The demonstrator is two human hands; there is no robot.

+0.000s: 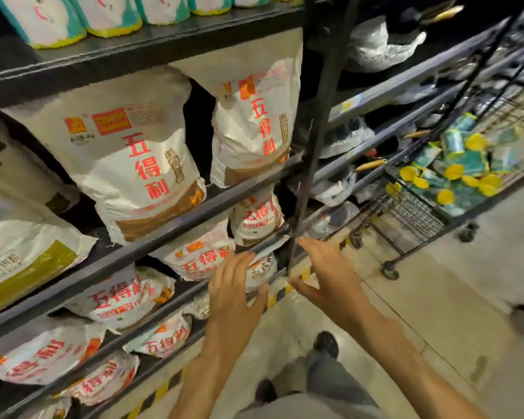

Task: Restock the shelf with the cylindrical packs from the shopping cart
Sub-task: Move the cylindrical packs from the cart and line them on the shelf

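A wire shopping cart (412, 217) stands at the right, holding several teal cylindrical packs (466, 164) with yellow ends. More teal and white cylindrical packs (109, 13) stand in a row on the top shelf (152, 40) at upper left. My left hand (235, 293) and my right hand (330, 279) are both held out empty in front of the lower shelves, fingers straight and relaxed. Neither hand touches a pack. The right hand is nearest the cart, well short of it.
Large white flour bags (133, 158) with red lettering fill the middle and lower shelves. A dark shelf upright (315, 131) rises between the two shelving bays. Pans and plastic-wrapped goods (375, 46) sit on the right bay. Yellow-black tape (273, 299) marks the floor edge; my shoes (325, 343) are below.
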